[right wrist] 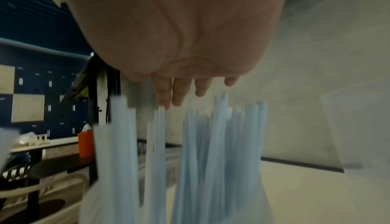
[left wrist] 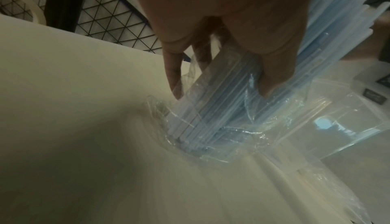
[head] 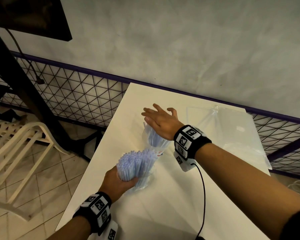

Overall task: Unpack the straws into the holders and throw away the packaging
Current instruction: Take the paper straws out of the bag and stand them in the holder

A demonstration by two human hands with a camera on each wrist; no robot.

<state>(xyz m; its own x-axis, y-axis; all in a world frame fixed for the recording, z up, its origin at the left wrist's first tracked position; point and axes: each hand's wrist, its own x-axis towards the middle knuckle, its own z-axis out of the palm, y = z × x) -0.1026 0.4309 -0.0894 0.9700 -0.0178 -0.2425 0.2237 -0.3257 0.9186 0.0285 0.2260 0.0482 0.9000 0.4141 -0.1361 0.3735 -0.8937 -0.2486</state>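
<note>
On the white table (head: 163,205) my left hand (head: 119,181) grips a thick bundle of pale blue straws (head: 133,163) that is still in its clear wrapping (left wrist: 242,136). The bundle (left wrist: 211,111) leans with its lower end on the table, my fingers (left wrist: 272,71) curled round it. Just beyond, more straws (head: 153,135) stand upright in a clear container. My right hand (head: 158,119) hovers flat over their tips with fingers straight. The right wrist view shows the fingertips (right wrist: 166,94) just above the straw ends (right wrist: 221,144), holding nothing.
A large clear plastic bag (head: 235,134) lies on the table's right side, and a clear box-like holder (left wrist: 348,121) stands close to the bundle. A wire mesh fence (head: 73,94) and a grey wall run behind. A cream plastic chair (head: 24,139) stands left of the table.
</note>
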